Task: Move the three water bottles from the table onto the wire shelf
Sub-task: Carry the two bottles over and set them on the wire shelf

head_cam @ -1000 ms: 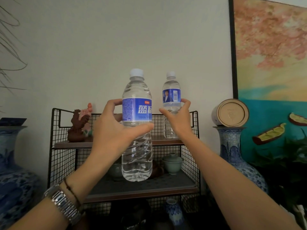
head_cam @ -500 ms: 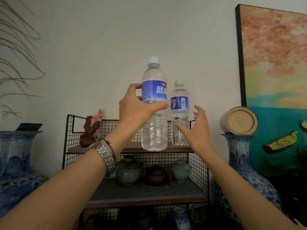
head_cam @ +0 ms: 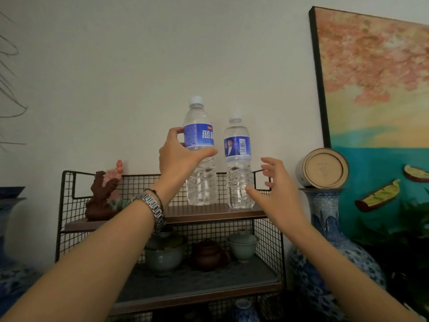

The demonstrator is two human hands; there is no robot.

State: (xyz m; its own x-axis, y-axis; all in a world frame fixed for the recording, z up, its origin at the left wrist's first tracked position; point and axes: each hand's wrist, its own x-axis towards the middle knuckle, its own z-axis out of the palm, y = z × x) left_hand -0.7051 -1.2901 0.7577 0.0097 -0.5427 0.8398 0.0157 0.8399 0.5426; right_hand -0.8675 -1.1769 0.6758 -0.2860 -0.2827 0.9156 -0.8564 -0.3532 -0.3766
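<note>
Two water bottles upright on the top board of the wire shelf (head_cam: 69, 205), side by side and near each other but not touching. Taller bottle (head_cam: 201, 156) on the left, its base close to the board's front edge; shorter bottle (head_cam: 239, 166) on the right, also near the front edge and close to the shelf's right wire side. Left hand (head_cam: 181, 156) wrapped around the taller bottle just below its blue label, thumb across the front, fingertips (head_cam: 175, 131) curled behind; grip closed on it. Right hand (head_cam: 276, 189) spread wide, grip holding nothing, hanging just right of the shorter bottle, thumb tip near its lower body; cannot tell whether thumb and plastic touch. Silver watch (head_cam: 153, 210) and thin dark band on the left wrist.

Plenty of bare board left of the taller bottle, as far as the brown rooster figurine (head_cam: 102, 196) near the left end. Bare wall above both caps. Little spare board right of the shorter bottle before the wire side. Lower tier crowded with a grey-green bowl (head_cam: 163, 257), a dark teapot (head_cam: 209, 254) and a pale lidded cup (head_cam: 242, 245). Blue-and-white vase (head_cam: 325, 228) just beyond the shelf's right side, a round tin (head_cam: 323, 168) lying on its mouth. Framed painting (head_cam: 376, 89) against the wall at far right.
</note>
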